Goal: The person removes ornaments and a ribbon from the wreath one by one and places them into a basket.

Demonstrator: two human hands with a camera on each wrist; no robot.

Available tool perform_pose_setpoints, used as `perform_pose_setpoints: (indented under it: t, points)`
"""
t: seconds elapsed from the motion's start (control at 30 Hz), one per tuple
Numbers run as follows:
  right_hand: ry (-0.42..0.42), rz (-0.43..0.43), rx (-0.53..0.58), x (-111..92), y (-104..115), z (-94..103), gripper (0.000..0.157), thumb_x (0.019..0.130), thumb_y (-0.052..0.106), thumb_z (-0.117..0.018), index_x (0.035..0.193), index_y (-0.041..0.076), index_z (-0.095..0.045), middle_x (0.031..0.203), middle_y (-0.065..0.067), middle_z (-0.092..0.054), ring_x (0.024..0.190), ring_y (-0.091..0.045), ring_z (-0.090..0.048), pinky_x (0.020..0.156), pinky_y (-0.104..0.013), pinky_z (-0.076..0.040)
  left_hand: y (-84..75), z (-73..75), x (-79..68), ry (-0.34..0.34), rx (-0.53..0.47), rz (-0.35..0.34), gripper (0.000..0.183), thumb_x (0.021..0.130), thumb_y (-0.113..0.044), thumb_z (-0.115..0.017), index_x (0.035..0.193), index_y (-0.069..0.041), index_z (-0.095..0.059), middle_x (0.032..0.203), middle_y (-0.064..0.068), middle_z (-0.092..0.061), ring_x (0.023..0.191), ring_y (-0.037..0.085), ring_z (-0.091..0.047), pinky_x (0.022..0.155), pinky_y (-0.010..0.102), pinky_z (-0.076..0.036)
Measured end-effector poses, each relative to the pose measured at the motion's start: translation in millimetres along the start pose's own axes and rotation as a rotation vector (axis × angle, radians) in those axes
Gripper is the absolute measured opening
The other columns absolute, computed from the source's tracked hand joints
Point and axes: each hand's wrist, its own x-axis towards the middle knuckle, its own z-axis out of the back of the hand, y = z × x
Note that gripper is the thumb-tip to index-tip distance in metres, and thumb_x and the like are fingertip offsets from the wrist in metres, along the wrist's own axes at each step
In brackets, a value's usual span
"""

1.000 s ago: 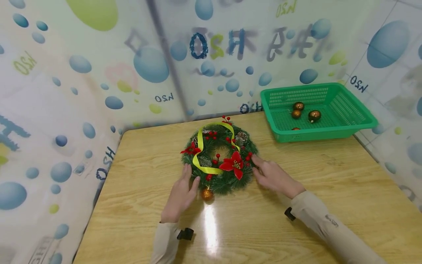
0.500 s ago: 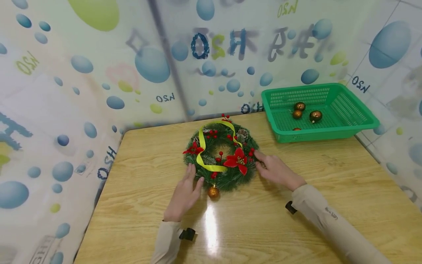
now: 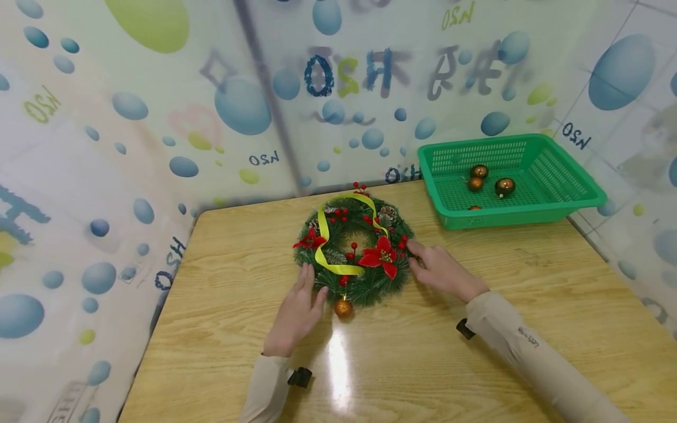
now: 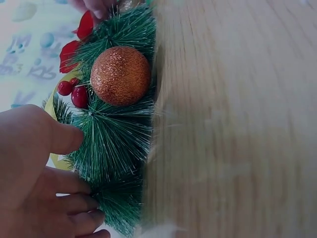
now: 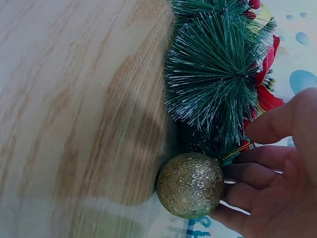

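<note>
A green pine wreath (image 3: 370, 291) lies on the wooden table, with red poinsettias (image 3: 382, 257), berries, pine cones and a loose yellow ribbon (image 3: 338, 268). A glittery copper bauble (image 4: 120, 76) hangs at its near edge. My left hand (image 3: 295, 314) touches the lower left rim, thumb apart from the fairly straight fingers. At the right rim, my right hand (image 3: 441, 271) holds the wreath's edge between thumb and fingers. A gold glitter bauble (image 5: 190, 185) hangs beside those fingers in the right wrist view. The fingertips' exact contact is partly hidden by needles.
A green plastic basket (image 3: 518, 216) stands at the table's back right, holding several brown and copper baubles (image 3: 505, 186). Behind the table (image 3: 238, 282), a patterned curtain (image 3: 211, 176) borders the back and sides.
The wreath has shifted slightly right and turned a little counterclockwise, its copper bauble swinging right. Both hands moved along with it. Over the last half second almost nothing has moved.
</note>
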Motion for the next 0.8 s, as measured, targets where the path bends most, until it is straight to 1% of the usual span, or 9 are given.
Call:
perform_pose_setpoints:
  t: [0.17,0.33,0.5,0.6,0.63,0.67,0.73,0.77,0.8]
  points:
    - [-0.018,-0.003,-0.004,1,-1,0.0,0.041,0.101,0.005,-0.048,0.140,-0.009,-0.052,0.051,0.004,-0.041,0.038,-0.003,-0.029,0.038,-0.017,-0.028,-0.9,1.2,0.9,0.001,0.038,-0.038,0.071,0.109,-0.040,-0.041,0.159,0.004,-0.014,0.167,0.023,-0.009,0.155,0.039,-0.017,0.127,0.051,-0.022]
    - [-0.019,0.003,-0.005,3,-2,0.0,0.037,0.101,0.005,-0.049,0.135,-0.008,-0.054,0.053,0.004,-0.042,0.038,-0.004,-0.032,0.038,-0.018,-0.030,0.0,0.9,1.2,-0.003,0.075,-0.054,0.071,0.109,-0.038,-0.042,0.158,0.006,-0.015,0.166,0.025,-0.010,0.154,0.041,-0.019,0.126,0.052,-0.024]
    - [-0.025,0.015,0.005,5,-8,0.7,0.043,0.099,0.002,-0.050,0.141,-0.008,-0.051,0.054,0.003,-0.046,0.038,-0.003,-0.036,0.038,-0.018,-0.034,-1.6,-1.3,0.5,-0.008,0.086,-0.053,0.073,0.109,-0.042,-0.039,0.159,0.004,-0.014,0.167,0.023,-0.009,0.155,0.040,-0.018,0.127,0.051,-0.022]
    - [-0.032,0.000,0.015,4,-13,0.6,0.052,0.099,0.002,-0.052,0.149,-0.009,-0.042,0.059,-0.003,-0.052,0.038,-0.002,-0.035,0.039,-0.019,-0.034,-4.5,-2.0,-0.9,-0.004,0.072,-0.052,0.072,0.109,-0.042,-0.039,0.159,0.004,-0.013,0.167,0.023,-0.009,0.155,0.040,-0.017,0.127,0.051,-0.021]
    - [-0.042,-0.007,0.011,2,-14,0.7,0.054,0.098,0.003,-0.053,0.150,-0.009,-0.041,0.067,-0.009,-0.061,0.039,-0.003,-0.034,0.039,-0.020,-0.034,-5.0,-2.1,-1.6,-0.006,0.063,-0.055,0.072,0.109,-0.041,-0.040,0.159,0.005,-0.013,0.167,0.024,-0.009,0.154,0.041,-0.018,0.126,0.052,-0.022]
    - [-0.054,-0.023,0.006,1,-14,1.0,0.055,0.098,0.004,-0.054,0.150,-0.008,-0.040,0.070,-0.011,-0.062,0.040,-0.003,-0.034,0.040,-0.020,-0.035,-5.1,-2.2,-2.2,-0.006,0.061,-0.055,0.072,0.109,-0.041,-0.039,0.159,0.005,-0.013,0.167,0.023,-0.009,0.155,0.041,-0.017,0.127,0.051,-0.021]
    - [-0.099,-0.050,-0.010,-2,-15,1.6,0.056,0.097,0.005,-0.056,0.150,-0.007,-0.043,0.074,-0.016,-0.065,0.042,-0.004,-0.034,0.041,-0.021,-0.035,-5.4,-1.7,-3.6,-0.017,0.048,-0.058,0.071,0.109,-0.038,-0.041,0.158,0.006,-0.014,0.167,0.024,-0.010,0.155,0.040,-0.018,0.126,0.051,-0.022]
    - [-0.122,-0.066,-0.019,-4,-16,2.1,0.055,0.097,0.005,-0.058,0.149,-0.007,-0.044,0.072,-0.016,-0.065,0.042,-0.005,-0.034,0.040,-0.021,-0.034,-5.2,-1.4,-4.4,-0.025,0.043,-0.060,0.071,0.109,-0.037,-0.042,0.159,0.006,-0.015,0.167,0.024,-0.011,0.155,0.040,-0.018,0.126,0.051,-0.023]
    - [-0.154,-0.069,-0.038,-6,-17,2.5,0.053,0.096,0.005,-0.060,0.146,-0.008,-0.047,0.076,-0.016,-0.067,0.043,-0.005,-0.034,0.041,-0.021,-0.034,-4.9,-1.1,-5.4,-0.033,0.039,-0.061,0.070,0.109,-0.037,-0.042,0.159,0.005,-0.015,0.167,0.024,-0.011,0.155,0.040,-0.019,0.126,0.051,-0.023]
